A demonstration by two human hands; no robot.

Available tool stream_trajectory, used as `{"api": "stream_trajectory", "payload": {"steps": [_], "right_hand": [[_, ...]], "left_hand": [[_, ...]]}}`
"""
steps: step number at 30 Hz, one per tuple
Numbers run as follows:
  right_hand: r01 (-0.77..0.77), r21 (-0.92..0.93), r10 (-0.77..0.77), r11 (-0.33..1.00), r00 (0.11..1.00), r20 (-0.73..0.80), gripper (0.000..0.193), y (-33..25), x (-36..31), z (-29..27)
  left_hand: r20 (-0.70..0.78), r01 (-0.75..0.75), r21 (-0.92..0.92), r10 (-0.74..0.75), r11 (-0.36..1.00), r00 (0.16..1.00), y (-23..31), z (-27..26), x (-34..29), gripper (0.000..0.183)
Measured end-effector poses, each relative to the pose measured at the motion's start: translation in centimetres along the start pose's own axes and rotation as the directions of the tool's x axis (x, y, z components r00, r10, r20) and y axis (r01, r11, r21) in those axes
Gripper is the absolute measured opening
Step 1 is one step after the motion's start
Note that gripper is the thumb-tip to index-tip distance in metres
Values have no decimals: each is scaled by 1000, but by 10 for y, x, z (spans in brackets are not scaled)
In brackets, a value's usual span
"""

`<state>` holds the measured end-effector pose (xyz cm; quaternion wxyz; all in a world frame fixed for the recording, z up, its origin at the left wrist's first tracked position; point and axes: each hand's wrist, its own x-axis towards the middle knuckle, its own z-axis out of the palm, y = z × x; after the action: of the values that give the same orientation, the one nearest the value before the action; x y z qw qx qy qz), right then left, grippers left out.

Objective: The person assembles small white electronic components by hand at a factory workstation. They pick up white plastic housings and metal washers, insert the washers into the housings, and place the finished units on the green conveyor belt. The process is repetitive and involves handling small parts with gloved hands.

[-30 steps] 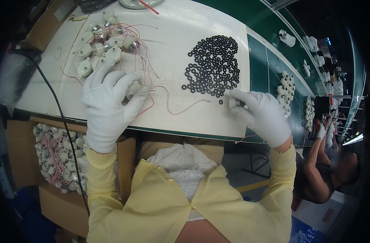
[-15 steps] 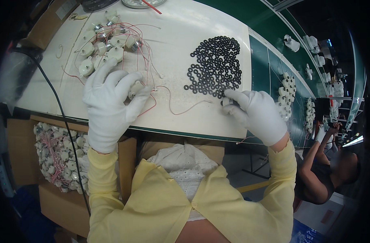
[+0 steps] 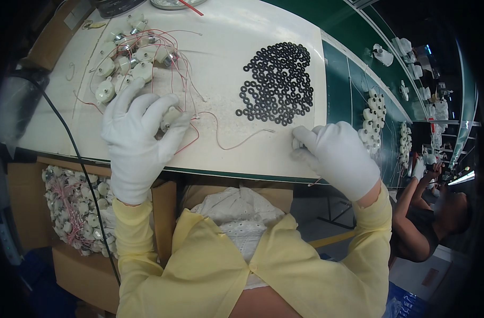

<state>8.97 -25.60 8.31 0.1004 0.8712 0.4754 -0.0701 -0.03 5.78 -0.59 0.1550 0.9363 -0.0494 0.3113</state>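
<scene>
My left hand (image 3: 136, 138), in a white glove, has thumb and fingers closed round a small white motor (image 3: 169, 117) with thin wires. One pinkish wire (image 3: 234, 147) trails from it across the white tabletop (image 3: 221, 79). Just beyond these fingers lies a heap of similar white motors (image 3: 138, 55) with silver bodies and tangled red and white wires. My right hand (image 3: 340, 156), gloved too, is pinched near the front right of the tabletop; what its fingertips hold is hidden. Past it, a patch of small black rubber rings (image 3: 279, 85) is spread out.
An open cardboard box (image 3: 77, 270) full of wired motors (image 3: 77, 212) stands below the table's left front. A black cable (image 3: 72, 138) hangs over the left edge. Finished-looking rows of white motors (image 3: 373, 119) lie on the green surface at right, where another person (image 3: 425, 222) works.
My right hand has drawn back from the near edge of the black rings toward the table's front, fingers pinched. My left hand keeps its hold on the motor.
</scene>
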Motion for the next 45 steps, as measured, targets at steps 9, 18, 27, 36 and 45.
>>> {"api": "stream_trajectory", "payload": {"steps": [9,18,27,36,45], "right_hand": [[-305,593,446,745,889,-103,19,2,-13,28],[-559,358,663,748,652,-367,26,22,-55,66],[-475,382,581,793,778,-241,43,9,-55,46],[-727,492,870,479,465,-161,41,91,-149,2],[-591,497,726,635,677,-122,55,202,-199,87]], "left_hand": [[-7,-9,5,9,1000,1000,0,0,0,31],[-17,-32,32,32,999,999,2,0,2,31],[13,-11,43,11,999,1000,4,2,2,28],[87,-2,82,-5,997,996,-2,1,-6,28],[37,-17,77,15,997,999,0,3,-2,25]]}}
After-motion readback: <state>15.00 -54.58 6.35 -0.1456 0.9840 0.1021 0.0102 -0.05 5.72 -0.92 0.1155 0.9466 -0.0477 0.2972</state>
